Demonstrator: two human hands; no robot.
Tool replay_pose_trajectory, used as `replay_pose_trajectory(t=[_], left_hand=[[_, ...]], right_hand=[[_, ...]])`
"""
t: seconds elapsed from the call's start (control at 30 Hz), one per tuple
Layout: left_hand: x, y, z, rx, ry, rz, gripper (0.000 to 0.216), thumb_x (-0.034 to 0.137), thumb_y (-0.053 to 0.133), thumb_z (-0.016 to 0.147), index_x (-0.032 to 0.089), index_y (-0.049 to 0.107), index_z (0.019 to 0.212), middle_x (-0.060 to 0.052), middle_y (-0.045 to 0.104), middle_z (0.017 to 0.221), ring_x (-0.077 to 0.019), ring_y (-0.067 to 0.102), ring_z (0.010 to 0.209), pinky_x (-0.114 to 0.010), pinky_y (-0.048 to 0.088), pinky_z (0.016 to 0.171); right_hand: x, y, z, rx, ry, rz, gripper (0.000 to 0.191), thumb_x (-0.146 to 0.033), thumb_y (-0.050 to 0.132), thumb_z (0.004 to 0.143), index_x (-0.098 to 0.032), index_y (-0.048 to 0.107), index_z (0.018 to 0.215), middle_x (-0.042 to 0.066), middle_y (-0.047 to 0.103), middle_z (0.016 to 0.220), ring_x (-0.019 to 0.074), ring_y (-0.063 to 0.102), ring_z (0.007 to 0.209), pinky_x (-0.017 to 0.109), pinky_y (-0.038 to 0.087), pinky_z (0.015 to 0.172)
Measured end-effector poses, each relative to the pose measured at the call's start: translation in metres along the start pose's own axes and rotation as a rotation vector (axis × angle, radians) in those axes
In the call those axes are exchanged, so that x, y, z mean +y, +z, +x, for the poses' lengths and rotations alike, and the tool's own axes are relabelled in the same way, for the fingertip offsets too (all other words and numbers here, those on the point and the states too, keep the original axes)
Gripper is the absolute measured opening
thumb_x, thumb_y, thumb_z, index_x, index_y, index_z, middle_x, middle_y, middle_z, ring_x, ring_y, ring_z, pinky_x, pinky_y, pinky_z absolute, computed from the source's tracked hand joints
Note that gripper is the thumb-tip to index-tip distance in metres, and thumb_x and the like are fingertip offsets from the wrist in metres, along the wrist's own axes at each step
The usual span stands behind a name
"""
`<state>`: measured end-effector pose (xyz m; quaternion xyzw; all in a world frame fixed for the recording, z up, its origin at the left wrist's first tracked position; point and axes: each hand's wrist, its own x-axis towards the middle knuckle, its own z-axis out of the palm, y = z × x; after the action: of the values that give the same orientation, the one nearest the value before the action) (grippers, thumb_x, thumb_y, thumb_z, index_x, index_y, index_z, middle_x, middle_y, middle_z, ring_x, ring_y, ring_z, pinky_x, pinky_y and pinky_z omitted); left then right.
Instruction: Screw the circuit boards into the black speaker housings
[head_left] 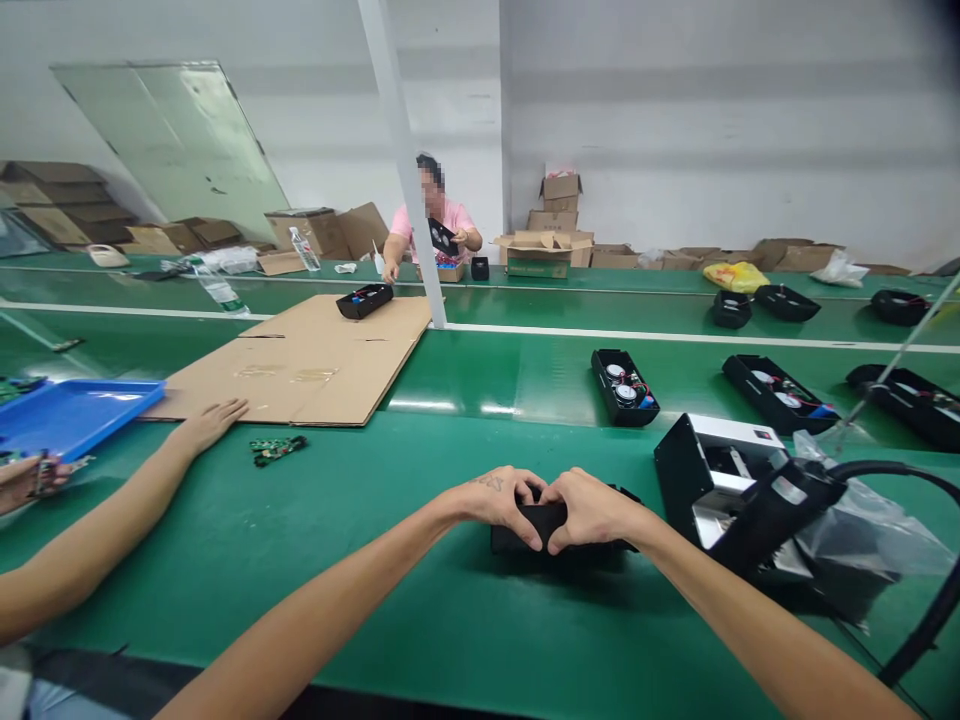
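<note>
Both hands close around a black case on the counter (420,620), straight ahead of the person. The left hand (501,497) grips the case (546,520) toward its left end and the right hand (594,508) grips it farther right; the thumbs bend down its near side, their tips close together but apart. The case lies directly beneath both palms, with its left end and a little of its far right edge peeking out. Most of its top is covered, the fingers on its far side are largely hidden, and its dark underside blends into shadow, so what it contains cannot be told.

Right of the hands stand a machine (677,482) and a black tool (780,512) with a cable; the tool and a clear bag (874,530) block part of the machine. Beyond them sit open shells (625,390) with round speakers and wires, the farthest right partly blocked by a thin rod.

To the left, circuit boards (277,450) lie near a cardboard sheet (307,360), where a co-worker's hand (214,425) rests. That co-worker's other hand, by a blue tray (90,405), is cut off at the picture's edge. Across the counter, a post (409,160) partly hides a person in pink (454,215) holding a black part.
</note>
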<state>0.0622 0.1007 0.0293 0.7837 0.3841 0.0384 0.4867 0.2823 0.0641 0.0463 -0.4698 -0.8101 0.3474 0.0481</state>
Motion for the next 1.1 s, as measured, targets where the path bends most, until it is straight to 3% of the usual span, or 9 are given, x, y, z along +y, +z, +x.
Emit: replay_pose_trajectory(t=[0.2,0.47,0.73,0.83,0.93,1.03,1.1], left_hand=[[-0.004,0.0,0.002,-0.021,-0.026,-0.018,0.048,0.053,0.101,0.048,0.024,0.077,0.077,0.003,0.078,0.113,-0.0218,0.069,0.101,-0.025,0.047,0.072],[-0.006,-0.001,0.008,-0.071,-0.024,-0.067,0.045,0.046,0.098,0.051,0.019,0.063,0.057,0.006,0.075,0.123,-0.014,0.062,0.084,-0.025,0.041,0.066],[-0.006,0.008,0.0,0.003,0.038,-0.083,0.04,0.05,0.097,0.059,0.02,0.071,0.063,0.004,0.069,0.118,-0.0153,0.063,0.092,-0.025,0.044,0.074],[-0.006,0.012,-0.003,0.018,0.081,-0.048,0.044,0.056,0.096,0.064,0.02,0.071,0.062,0.003,0.069,0.113,-0.016,0.064,0.093,-0.027,0.046,0.077],[-0.003,0.018,-0.009,0.053,0.115,0.032,0.047,0.06,0.095,0.068,0.02,0.071,0.063,0.002,0.069,0.111,-0.0187,0.067,0.1,-0.029,0.048,0.082],[0.001,0.032,-0.021,0.122,0.141,0.14,0.036,0.05,0.097,0.073,0.021,0.075,0.072,0.001,0.07,0.117,-0.0229,0.068,0.109,-0.035,0.048,0.093],[0.0,0.049,-0.031,0.169,0.159,0.213,0.029,0.04,0.1,0.072,0.022,0.078,0.076,0.0,0.07,0.119,-0.0316,0.065,0.126,-0.045,0.044,0.106]], right_hand=[[0.005,0.0,0.004,-0.049,0.024,0.044,0.027,-0.036,0.095,0.057,-0.023,0.079,0.074,-0.008,0.048,0.059,0.0128,0.043,0.057,0.03,0.025,0.052],[-0.001,-0.006,0.006,-0.056,0.051,0.059,0.031,-0.037,0.097,0.058,-0.022,0.07,0.064,-0.009,0.043,0.055,0.0117,0.038,0.055,0.031,0.023,0.051],[-0.01,0.004,-0.004,0.043,0.058,0.0,0.025,-0.022,0.092,0.06,-0.024,0.068,0.058,-0.008,0.042,0.051,0.0148,0.043,0.056,0.032,0.029,0.058],[-0.011,0.013,-0.011,0.08,0.024,-0.04,0.013,-0.018,0.087,0.065,-0.025,0.077,0.07,-0.005,0.055,0.055,0.0181,0.053,0.058,0.033,0.036,0.065],[-0.014,0.02,-0.019,0.102,-0.02,-0.077,0.02,-0.021,0.089,0.069,-0.027,0.084,0.088,-0.002,0.068,0.064,0.0228,0.065,0.066,0.035,0.043,0.074],[-0.02,0.026,-0.04,0.137,-0.057,-0.119,0.032,-0.018,0.086,0.076,-0.028,0.084,0.106,0.002,0.079,0.083,0.0281,0.073,0.085,0.04,0.049,0.086],[-0.019,0.029,-0.066,0.296,-0.1,-0.114,0.041,-0.014,0.079,0.085,-0.027,0.078,0.124,0.007,0.082,0.104,0.0292,0.074,0.101,0.043,0.052,0.092]])
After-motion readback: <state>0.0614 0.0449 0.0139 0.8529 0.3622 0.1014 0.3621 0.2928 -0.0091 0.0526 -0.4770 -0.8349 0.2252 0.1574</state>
